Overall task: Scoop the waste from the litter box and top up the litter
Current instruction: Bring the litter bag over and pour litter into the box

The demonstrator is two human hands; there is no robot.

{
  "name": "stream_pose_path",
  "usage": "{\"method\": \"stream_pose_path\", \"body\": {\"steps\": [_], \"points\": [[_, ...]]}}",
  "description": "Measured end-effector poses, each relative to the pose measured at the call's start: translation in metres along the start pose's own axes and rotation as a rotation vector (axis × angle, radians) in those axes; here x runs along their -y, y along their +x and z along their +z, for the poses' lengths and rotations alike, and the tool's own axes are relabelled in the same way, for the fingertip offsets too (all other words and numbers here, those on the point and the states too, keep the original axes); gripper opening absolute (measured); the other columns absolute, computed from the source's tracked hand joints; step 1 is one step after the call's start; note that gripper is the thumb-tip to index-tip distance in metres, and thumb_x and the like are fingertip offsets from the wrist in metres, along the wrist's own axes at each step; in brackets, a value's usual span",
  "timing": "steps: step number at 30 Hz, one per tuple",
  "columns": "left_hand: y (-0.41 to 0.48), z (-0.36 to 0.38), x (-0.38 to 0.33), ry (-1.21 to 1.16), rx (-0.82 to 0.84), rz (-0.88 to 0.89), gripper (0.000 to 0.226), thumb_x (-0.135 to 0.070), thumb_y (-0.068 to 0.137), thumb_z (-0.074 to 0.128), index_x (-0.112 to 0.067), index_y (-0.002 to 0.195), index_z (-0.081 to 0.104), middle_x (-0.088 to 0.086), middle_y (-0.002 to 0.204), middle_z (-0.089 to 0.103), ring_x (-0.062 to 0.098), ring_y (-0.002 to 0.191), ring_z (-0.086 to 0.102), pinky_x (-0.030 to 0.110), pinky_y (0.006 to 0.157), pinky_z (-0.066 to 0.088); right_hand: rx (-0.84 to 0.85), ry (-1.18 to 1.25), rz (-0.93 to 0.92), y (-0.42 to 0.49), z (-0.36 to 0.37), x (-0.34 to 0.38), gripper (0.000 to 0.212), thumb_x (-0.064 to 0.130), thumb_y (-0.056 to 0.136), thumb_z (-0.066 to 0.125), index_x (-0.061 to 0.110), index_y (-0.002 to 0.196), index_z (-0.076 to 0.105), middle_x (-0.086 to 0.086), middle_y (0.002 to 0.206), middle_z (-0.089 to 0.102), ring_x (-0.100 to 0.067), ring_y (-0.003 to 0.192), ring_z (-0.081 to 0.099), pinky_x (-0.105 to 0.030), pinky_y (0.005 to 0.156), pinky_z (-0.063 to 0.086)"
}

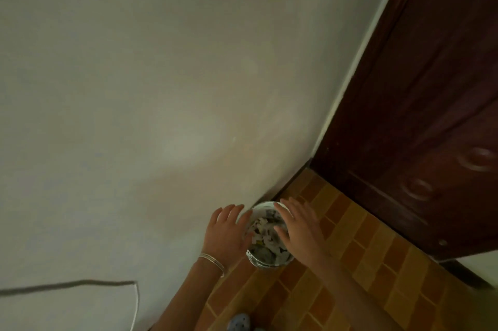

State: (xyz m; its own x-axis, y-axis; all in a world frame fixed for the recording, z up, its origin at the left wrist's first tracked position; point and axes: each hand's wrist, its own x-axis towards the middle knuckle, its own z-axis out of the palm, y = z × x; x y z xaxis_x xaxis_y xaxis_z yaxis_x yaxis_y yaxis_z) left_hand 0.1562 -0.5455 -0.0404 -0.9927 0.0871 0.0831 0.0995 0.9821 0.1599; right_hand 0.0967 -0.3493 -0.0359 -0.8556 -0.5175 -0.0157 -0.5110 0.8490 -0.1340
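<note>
Round tub [265, 263] of pale shredded material stands on the tiled floor [350, 263] against the wall [161, 88], directly between the 2 grips. Left grip [226, 231] and right grip [299, 228] flank its rim, equally near, fingers spread and holding nothing. Contact uncertain. No legible writing.

A pale wall [134, 88] fills most of the view, with a dark cable [67, 285] running across it low on the left. At right stands a dark red-brown door [431, 74] with round carved rings [477, 159]. Orange-brown brick-pattern floor tiles [363, 276] lie below, and a grey clog [239, 322] shows at the bottom edge
</note>
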Motion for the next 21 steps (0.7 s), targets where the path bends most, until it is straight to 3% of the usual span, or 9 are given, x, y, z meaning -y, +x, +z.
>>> {"method": "stream_pose_path", "body": {"steps": [3, 8, 12, 16, 21], "points": [[-0.023, -0.01, 0.0, 0.016, -0.053, -0.065, 0.048, -0.048, 0.082, 0.04, -0.023, 0.114, 0.066, 0.002, 0.115, 0.066, 0.025, 0.105, 0.063, 0.044, 0.09, 0.049, -0.033, -0.029, -0.076, -0.004, -0.007, 0.018, 0.046, 0.046, 0.086, 0.047, 0.022, 0.125, 0.052, -0.003, 0.126, 0.059, -0.024, 0.119, 0.053, -0.048, 0.097, 0.043], [-0.071, -0.011, -0.006, 0.054, -0.066, -0.24, 0.049, -0.049, 0.084, 0.039, -0.024, 0.117, 0.064, 0.003, 0.12, 0.064, 0.026, 0.109, 0.061, 0.047, 0.093, 0.047, 0.078, -0.019, -0.224, -0.017, 0.004, 0.043, 0.056, 0.051, 0.092, 0.017, 0.023, 0.139, 0.031, -0.006, 0.141, 0.045, -0.027, 0.131, 0.04, -0.052, 0.103, 0.036], [-0.122, -0.003, -0.022, 0.048, -0.035, -0.443, 0.049, -0.045, 0.081, 0.04, -0.024, 0.119, 0.062, 0.003, 0.122, 0.062, 0.025, 0.112, 0.059, 0.048, 0.094, 0.046, 0.162, -0.05, -0.427, -0.031, 0.019, 0.064, 0.06, 0.053, 0.09, 0.023, 0.022, 0.141, 0.031, -0.005, 0.144, 0.042, -0.025, 0.132, 0.038, -0.049, 0.105, 0.026], [-0.177, -0.002, -0.041, 0.042, 0.008, -0.645, 0.05, -0.046, 0.079, 0.037, -0.026, 0.116, 0.064, 0.002, 0.119, 0.064, 0.024, 0.109, 0.062, 0.046, 0.091, 0.049, 0.261, -0.08, -0.6, -0.048, 0.032, 0.088, 0.065, 0.056, 0.093, 0.006, 0.023, 0.14, 0.034, -0.004, 0.144, 0.041, -0.024, 0.132, 0.038, -0.049, 0.107, 0.025], [-0.247, -0.004, -0.066, 0.01, -0.031, -0.896, 0.053, -0.045, 0.074, 0.041, -0.023, 0.117, 0.063, 0.002, 0.118, 0.064, 0.024, 0.108, 0.061, 0.045, 0.091, 0.05, 0.34, -0.076, -0.845, -0.074, 0.041, 0.127, 0.062, 0.054, 0.094, 0.01, 0.021, 0.138, 0.037, -0.004, 0.142, 0.045, -0.024, 0.13, 0.042, -0.045, 0.103, 0.021]]}}
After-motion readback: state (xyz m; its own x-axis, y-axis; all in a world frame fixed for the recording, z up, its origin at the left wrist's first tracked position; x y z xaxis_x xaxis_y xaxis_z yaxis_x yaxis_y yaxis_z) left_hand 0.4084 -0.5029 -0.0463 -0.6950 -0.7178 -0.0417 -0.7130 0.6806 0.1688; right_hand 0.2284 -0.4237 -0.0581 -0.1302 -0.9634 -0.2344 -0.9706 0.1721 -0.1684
